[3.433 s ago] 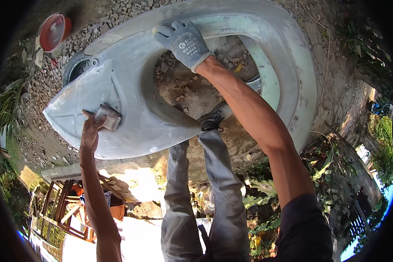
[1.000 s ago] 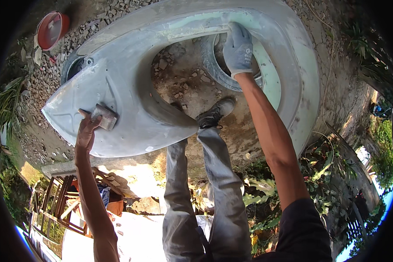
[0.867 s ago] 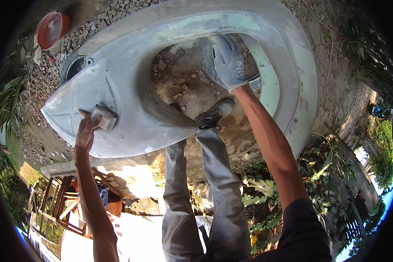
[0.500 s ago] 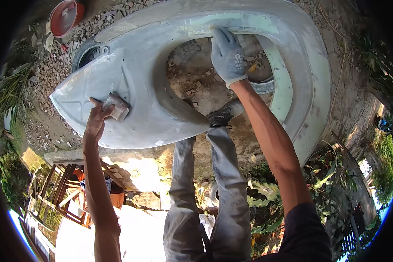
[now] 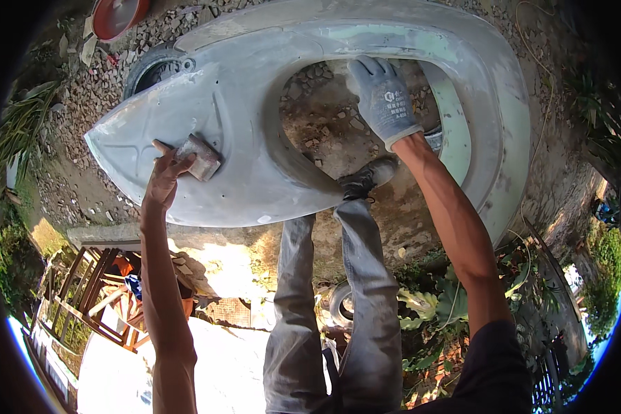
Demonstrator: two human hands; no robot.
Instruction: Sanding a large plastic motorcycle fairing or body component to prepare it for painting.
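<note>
A large grey shell-like panel (image 5: pixel 248 186) with a pointed left end and a big oval opening lies before me, pale green patches along its far and right rims. My bare left hand (image 5: pixel 164 178) is closed on a worn grey-brown rectangular block (image 5: pixel 199 157), which rests flat on the panel's left part. My right hand (image 5: pixel 386 103), in a grey work glove, is at the far inner edge of the opening. Its fingers are bent and close together; a pale blur beside the thumb side hides what they hold, if anything.
A tyre (image 5: pixel 155 69) shows under the panel's far left side. Beyond it a red-brown basin (image 5: pixel 117 17) stands on rubble. My shoe (image 5: pixel 366 178) is at the panel's near edge. Wooden frames (image 5: pixel 83 297) lie at the near left, plants (image 5: pixel 441 303) at the near right.
My right hand has come off the top of the far rim, toward me and slightly right, to the opening's edge. The left hand and block have slid slightly right. The whole view has shifted a little.
</note>
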